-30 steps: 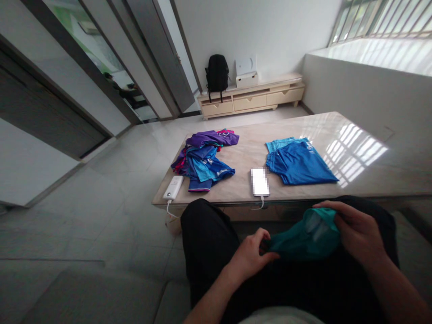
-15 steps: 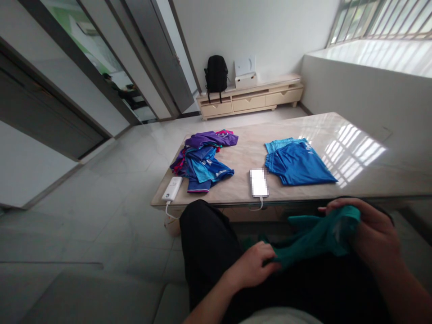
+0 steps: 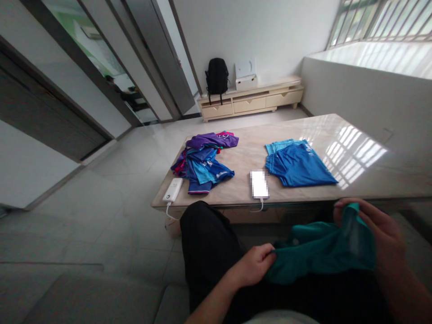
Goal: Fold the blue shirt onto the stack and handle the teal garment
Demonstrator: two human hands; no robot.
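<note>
I sit with black trousers on my lap, and a teal garment (image 3: 320, 256) is stretched between both hands above them. My left hand (image 3: 254, 265) pinches its left end, and my right hand (image 3: 378, 234) grips its right end near the table's front edge. On the marble table (image 3: 354, 153) in front of me lies a loose heap of purple, blue and pink clothes (image 3: 202, 162) at the left. A flat stack of folded blue garments (image 3: 297, 162) rests at the middle right.
A white phone (image 3: 259, 183) with a cable lies at the table's front edge, and a white power bank (image 3: 173, 189) sits at the front left corner. Against the far wall stands a low cabinet (image 3: 253, 99) with a black backpack (image 3: 217, 76) and a white box (image 3: 246, 76).
My right hand has moved to the right and my hands have drawn apart, spreading the teal garment wider across my lap. The things on the table have not moved.
</note>
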